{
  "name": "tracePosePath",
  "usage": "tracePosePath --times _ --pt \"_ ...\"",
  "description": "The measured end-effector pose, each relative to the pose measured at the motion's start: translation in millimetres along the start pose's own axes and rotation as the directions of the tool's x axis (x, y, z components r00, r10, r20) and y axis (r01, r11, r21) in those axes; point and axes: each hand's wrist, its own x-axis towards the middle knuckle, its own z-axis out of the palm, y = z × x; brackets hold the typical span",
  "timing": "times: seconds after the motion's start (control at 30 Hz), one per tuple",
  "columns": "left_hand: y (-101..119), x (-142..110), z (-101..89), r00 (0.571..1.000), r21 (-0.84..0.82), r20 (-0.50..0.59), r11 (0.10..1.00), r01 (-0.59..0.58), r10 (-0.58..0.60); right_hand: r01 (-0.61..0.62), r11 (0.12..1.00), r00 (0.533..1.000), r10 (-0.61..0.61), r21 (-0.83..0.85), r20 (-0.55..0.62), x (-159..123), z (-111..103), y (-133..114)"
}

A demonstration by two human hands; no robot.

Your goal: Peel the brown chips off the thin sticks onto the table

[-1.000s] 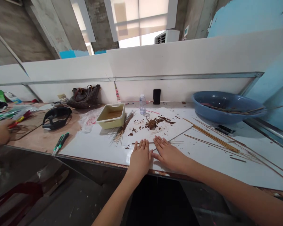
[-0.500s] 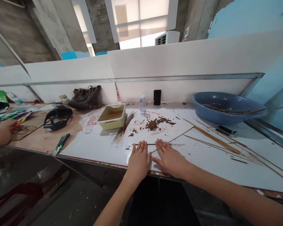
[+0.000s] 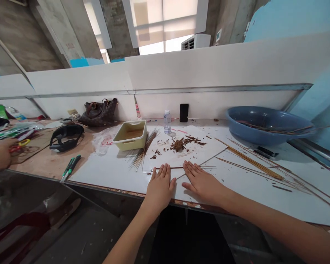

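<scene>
- Head view: gap between thumbs has widened slightly; more of the thin brown stick (image 3: pixel 177 168) shows between the hands.
- Left hand (image 3: pixel 158 189): open, flat, fingertips at stick; nothing gripped.
- Right hand (image 3: pixel 205 183): open, flat, fingertips at stick; nothing gripped.
- Stick lies crosswise on counter (image 3: pixel 52 167), at 12 o'clock from hands; brown clump (image 3: pixel 178 145) beyond; tub (image 3: pixel 134 145) at 11, basin (image 3: pixel 253 134) at 2.

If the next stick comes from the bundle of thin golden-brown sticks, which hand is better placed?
Right, probably: the right hand is nearer the bundle, while the left hand would have to reach past it. Both lie flat at a thin dark stick, so the right would lift first.
</scene>
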Motion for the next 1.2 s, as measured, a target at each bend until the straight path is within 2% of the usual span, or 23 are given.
tracePosePath --times 0.2,0.37,0.43,0.53,0.63,0.87,1.07,1.2 --pt "-5 30 -16.3 0.997 -0.039 0.071 0.998 0.045 -0.042 -0.079 0.997 0.994 0.080 -0.018 0.069 34 -16 16" --pt "-2 2 -9.7 0.999 -0.022 0.030 0.999 0.023 -0.023 -0.057 0.998 0.998 0.056 -0.024 -0.015 6 -2 5" --pt "-4 -1 -8.8 0.999 -0.016 0.034 1.000 0.001 -0.001 -0.026 0.999 1.000 0.027 -0.024 0.003 1 0 5" --pt "-8 20 -17.3 0.994 -0.027 0.106 1.000 0.004 -0.001 -0.031 1.000 0.998 0.031 -0.007 0.049 16 -10 13" --pt "-9 38 -23.9 0.994 -0.024 0.099 0.998 0.051 -0.048 -0.107 0.994 0.991 0.106 0.005 0.081 32 -20 19" --pt "-6 0 -6.2 1.000 0.025 0.006 0.999 0.024 -0.025 -0.037 0.999 0.999 0.036 0.019 0.017 -1 -1 12" --pt "-6 28 -20.1 0.996 0.043 0.075 0.998 0.049 -0.052 -0.073 0.997 0.997 0.072 0.027 0.034 23 -10 25" --pt "-4 8 -12.3 0.999 0.062 -0.009 0.997 0.050 -0.049 -0.056 0.998 0.998 0.056 0.017 0.010 4 -7 17"
